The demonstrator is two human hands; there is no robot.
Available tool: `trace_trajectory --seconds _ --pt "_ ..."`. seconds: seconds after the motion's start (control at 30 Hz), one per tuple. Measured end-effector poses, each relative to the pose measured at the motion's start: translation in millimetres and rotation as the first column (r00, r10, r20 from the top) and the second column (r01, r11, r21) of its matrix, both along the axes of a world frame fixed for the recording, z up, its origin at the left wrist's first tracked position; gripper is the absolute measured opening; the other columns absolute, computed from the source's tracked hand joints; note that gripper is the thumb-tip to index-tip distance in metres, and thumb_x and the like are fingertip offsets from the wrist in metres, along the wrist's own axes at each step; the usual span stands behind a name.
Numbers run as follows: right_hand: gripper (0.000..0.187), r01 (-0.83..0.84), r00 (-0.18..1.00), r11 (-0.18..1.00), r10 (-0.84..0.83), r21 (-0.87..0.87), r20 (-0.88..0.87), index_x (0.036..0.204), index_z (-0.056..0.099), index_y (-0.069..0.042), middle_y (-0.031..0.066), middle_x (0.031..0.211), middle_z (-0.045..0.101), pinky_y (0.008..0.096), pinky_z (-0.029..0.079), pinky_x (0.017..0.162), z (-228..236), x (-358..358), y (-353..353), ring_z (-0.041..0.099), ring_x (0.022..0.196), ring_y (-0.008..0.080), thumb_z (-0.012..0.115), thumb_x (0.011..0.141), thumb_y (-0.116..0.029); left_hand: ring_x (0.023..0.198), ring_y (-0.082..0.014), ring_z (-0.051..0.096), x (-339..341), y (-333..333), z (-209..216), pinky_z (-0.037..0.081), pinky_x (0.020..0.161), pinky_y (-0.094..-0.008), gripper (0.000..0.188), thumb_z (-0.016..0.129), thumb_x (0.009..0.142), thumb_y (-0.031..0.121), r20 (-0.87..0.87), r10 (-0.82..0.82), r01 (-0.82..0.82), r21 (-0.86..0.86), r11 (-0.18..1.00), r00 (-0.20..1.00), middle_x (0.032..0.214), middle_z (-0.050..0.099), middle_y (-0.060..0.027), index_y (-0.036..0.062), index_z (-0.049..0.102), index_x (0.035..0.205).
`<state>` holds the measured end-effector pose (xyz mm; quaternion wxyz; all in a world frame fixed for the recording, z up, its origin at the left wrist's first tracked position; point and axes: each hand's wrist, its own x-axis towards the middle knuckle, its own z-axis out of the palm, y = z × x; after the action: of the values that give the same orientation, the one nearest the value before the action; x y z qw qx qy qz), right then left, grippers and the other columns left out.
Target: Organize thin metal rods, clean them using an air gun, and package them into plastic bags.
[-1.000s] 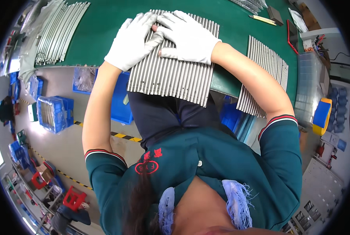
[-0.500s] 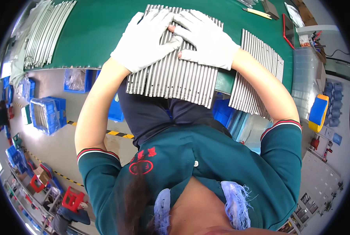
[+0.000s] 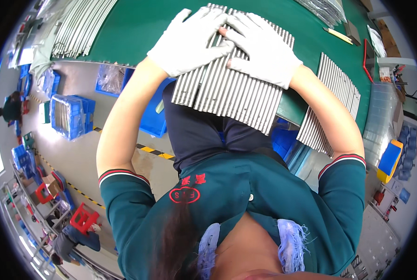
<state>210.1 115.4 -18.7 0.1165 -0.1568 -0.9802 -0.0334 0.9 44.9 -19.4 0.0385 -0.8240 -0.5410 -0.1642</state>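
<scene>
A row of slim grey metal rods [image 3: 231, 100] lies side by side on the green table, the near ends reaching past its front edge over my lap. My left hand [image 3: 187, 44], in a white glove, rests flat on the left part of the row with its fingers spread. My right hand [image 3: 267, 51], gloved too with bare thumb and fingertip showing, lies flat across the rods beside it. The hands meet near the middle. A narrow dark gap runs between rods at the left. Both palms hide the middle of the row.
A second row of rods [image 3: 334, 95] lies to the right, partly under my right forearm. More long rods [image 3: 84, 30] lie at the far left of the green table [image 3: 138, 32]. A yellow-handled cutter [image 3: 339, 36] lies at back right. Blue bins [image 3: 154, 114] stand below the table edge.
The whole view has shifted and tilted, so table, rods and hands appear farther right. Both hands stay flat on the same rods, with little visible change between them.
</scene>
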Motion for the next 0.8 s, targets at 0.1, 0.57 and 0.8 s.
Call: trace_trajectory --seconds 0.1,0.57,0.8 --pt "0.068 -0.001 0.999 0.999 0.002 -0.036 0.032 0.138 0.045 -0.006 0.0183 0.140 0.044 0.0417 0.021 0.115 3.4 16.3 -0.5 0.036 0.134 0.0303 0.046 0.090 -0.054 0.132 -0.0291 0.041 15.1 0.9 1.4 0.026 0.111 -0.0409 0.062 0.055 0.089 0.046 0.020 -0.023 0.023 -0.023 0.999 1.000 0.138 0.048 -0.0161 0.0055 0.046 0.136" --pt "0.067 -0.016 1.000 0.997 0.017 -0.070 0.016 0.138 0.046 -0.005 0.0176 0.142 0.041 0.0431 0.020 0.116 5.3 12.1 -1.2 0.035 0.135 0.0305 0.051 0.089 -0.051 0.135 -0.0303 0.038 3.4 2.1 -9.7 0.022 0.113 -0.0451 0.066 0.050 0.091 0.050 0.001 -0.024 0.024 0.008 1.000 1.000 0.142 0.044 -0.0172 0.0061 0.041 0.140" --pt "0.070 -0.025 0.999 0.999 0.023 -0.036 -0.033 0.139 0.044 -0.005 0.0208 0.142 0.042 0.0428 0.020 0.115 -6.9 -2.3 -0.4 0.034 0.135 0.0330 0.045 0.090 -0.056 0.132 -0.0310 0.040 -6.5 -1.6 -7.7 0.024 0.111 -0.0454 0.063 0.050 0.091 0.050 0.023 0.025 -0.025 -0.022 0.999 0.999 0.138 0.048 -0.0166 0.0052 0.048 0.134"
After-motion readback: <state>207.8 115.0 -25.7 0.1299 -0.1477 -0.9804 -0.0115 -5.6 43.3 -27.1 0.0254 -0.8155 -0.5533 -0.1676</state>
